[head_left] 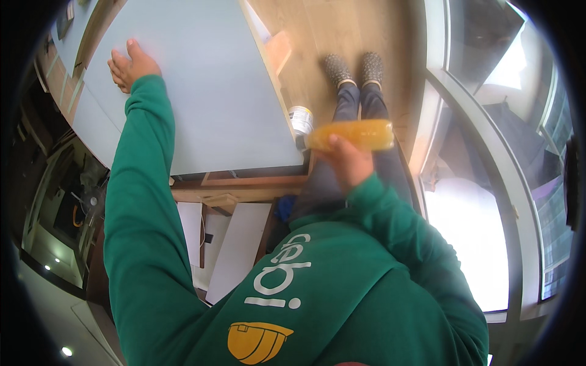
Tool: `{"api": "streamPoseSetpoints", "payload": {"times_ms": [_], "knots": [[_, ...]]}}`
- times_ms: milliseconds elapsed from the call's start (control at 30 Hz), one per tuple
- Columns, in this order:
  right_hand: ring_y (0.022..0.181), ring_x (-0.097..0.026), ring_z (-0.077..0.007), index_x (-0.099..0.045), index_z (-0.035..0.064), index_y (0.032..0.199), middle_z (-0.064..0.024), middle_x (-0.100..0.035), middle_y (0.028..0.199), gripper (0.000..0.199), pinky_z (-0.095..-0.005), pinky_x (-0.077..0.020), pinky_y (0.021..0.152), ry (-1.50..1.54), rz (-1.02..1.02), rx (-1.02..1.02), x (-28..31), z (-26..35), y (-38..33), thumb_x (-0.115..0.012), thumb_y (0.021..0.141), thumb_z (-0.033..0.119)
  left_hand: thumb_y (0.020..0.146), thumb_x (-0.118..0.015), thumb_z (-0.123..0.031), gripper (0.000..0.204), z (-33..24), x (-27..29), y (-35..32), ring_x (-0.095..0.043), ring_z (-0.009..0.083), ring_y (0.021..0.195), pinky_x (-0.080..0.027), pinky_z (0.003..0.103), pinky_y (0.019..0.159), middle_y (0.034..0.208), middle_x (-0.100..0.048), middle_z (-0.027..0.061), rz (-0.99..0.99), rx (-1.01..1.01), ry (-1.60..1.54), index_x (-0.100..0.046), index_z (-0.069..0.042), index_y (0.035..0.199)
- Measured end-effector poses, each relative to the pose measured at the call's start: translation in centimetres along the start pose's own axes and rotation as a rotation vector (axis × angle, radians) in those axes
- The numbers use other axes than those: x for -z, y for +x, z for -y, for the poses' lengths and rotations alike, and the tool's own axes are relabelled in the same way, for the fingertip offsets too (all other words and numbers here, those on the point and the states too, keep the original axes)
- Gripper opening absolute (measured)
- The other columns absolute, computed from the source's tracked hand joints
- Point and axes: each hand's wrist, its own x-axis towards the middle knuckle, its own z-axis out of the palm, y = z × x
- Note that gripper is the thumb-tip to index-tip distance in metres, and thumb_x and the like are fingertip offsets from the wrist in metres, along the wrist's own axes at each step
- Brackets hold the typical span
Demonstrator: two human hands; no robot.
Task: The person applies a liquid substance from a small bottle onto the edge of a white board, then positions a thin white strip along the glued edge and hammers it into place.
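Note:
My left hand (134,66) lies on a large pale grey panel (201,91), its fingers spread and nothing in them. In my right hand (351,161) is a plastic bottle (360,134) of yellow-orange glue-like liquid, held on its side and slightly blurred. My fingers close round it from below. Its dark tip (301,143) points left, close to the panel's right corner; I cannot tell whether it touches. Just beyond that tip stands a white tub (301,119) with a yellow and dark label.
Below the panel runs a wooden frame (244,194), with white boards (241,244) near my body. Wooden flooring (317,30) lies around my feet. A white-framed window (482,116) rises on the right. More panels and wooden strips (91,36) are at the far left.

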Motion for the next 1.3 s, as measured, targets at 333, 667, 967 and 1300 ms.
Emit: {"api": "streamPoseSetpoints", "payload": {"times_ms": [333,667,967,1300], "knots": [[0.106,-0.066,-0.0287,-0.053,-0.0028,0.123,-0.0151,-0.063,0.116,0.038,-0.042,-0.0574,0.091,0.008,0.016,-0.005,-0.2,0.2,-0.6,-0.067,0.091,0.013,0.095,-0.044,-0.06,0.074,0.4,-0.3,0.2,-0.023,0.032,0.149,-0.016,0.052,0.12,0.16,-0.031,0.0118,-0.061,-0.023,0.016,-0.04,-0.011,0.151],[0.107,-0.065,-0.0279,-0.054,-0.0015,0.125,-0.0145,-0.063,0.118,0.039,-0.0384,-0.0592,0.086,-0.016,-0.122,-0.196,2.6,-1.5,-3.1,-0.068,0.091,0.012,0.096,-0.039,-0.061,0.076,0.3,-0.1,0.3,-0.014,0.0265,0.152,-0.011,0.047,0.122,0.164,-0.023,0.01,-0.017,0.007,0.016,-0.034,-0.012,0.154],[0.104,-0.066,-0.0287,-0.056,-0.0009,0.122,-0.0145,-0.065,0.115,0.037,-0.0391,-0.0592,0.082,-0.206,-0.177,-0.291,4.2,-0.3,-2.7,-0.068,0.09,0.012,0.096,-0.039,-0.062,0.076,0.2,-0.4,0.0,-0.017,0.0264,0.151,-0.01,0.047,0.122,0.163,-0.025,0.0105,-0.027,-0.001,-0.004,-0.035,-0.013,0.153],[0.086,-0.069,-0.0258,-0.056,0.0075,0.121,-0.0126,-0.068,0.108,0.045,-0.0335,-0.0586,0.072,0.045,-0.002,-0.185,3.7,9.7,-0.7,-0.066,0.088,0.037,0.096,-0.047,-0.059,0.071,0.8,-1.5,1.1,-0.024,0.0304,0.148,-0.015,0.055,0.12,0.16,-0.031,0.0127,-0.135,-0.066,0.059,-0.04,-0.013,0.15]]}}
